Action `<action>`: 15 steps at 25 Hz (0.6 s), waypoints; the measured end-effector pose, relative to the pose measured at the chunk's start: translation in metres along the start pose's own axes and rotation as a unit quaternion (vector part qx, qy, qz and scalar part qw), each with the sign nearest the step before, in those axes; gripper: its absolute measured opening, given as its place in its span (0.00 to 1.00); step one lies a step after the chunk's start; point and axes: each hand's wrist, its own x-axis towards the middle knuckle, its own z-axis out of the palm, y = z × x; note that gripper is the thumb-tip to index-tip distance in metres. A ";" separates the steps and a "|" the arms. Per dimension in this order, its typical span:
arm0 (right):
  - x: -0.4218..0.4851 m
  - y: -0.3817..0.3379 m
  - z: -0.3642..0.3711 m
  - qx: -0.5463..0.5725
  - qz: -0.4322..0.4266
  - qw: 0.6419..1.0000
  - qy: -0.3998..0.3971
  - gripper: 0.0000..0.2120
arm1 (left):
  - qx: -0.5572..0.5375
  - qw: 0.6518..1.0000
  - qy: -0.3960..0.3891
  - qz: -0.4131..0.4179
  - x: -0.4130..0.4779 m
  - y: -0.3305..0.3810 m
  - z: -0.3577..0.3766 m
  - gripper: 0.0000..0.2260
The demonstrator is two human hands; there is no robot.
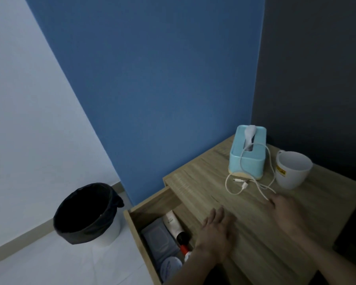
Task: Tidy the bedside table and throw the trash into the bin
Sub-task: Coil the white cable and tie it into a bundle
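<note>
Currently reaching my right hand (pixel 286 210) for the white cable (pixel 230 188), which is lying looped on the counter (pixel 193 182) and draping over the tissue box (pixel 248 157). Both hands' fingers are lying released, holding nothing. My left hand (pixel 216 233) is resting flat by the open drawer (pixel 136 223). I'm aiming to pinch the near end and lift the loops off, not drag them, since the mug (pixel 292 169) is sitting close.

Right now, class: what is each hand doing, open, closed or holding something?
Left hand: open, flat on the bedside table.
Right hand: open, fingers at the white cable's end.
</note>
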 end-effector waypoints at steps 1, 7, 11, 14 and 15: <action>-0.006 -0.005 -0.008 0.046 -0.021 0.999 0.013 0.08 | -0.011 1.000 -0.002 -0.006 0.001 0.002 -0.005 0.24; -0.011 -0.038 -0.094 0.083 -0.136 0.983 0.094 0.07 | -0.117 0.990 0.084 -0.005 0.009 0.035 -0.057 0.25; -0.017 -0.070 -0.167 0.080 -0.196 0.961 0.176 0.07 | -0.201 0.960 0.192 0.035 0.006 0.073 -0.115 0.25; -0.031 -0.097 -0.223 0.089 -0.245 0.940 0.221 0.06 | -0.276 0.917 0.276 0.079 -0.009 0.102 -0.168 0.21; -0.037 -0.107 -0.242 0.092 -0.264 0.932 0.231 0.06 | -0.294 0.909 0.283 0.086 -0.015 0.113 -0.188 0.19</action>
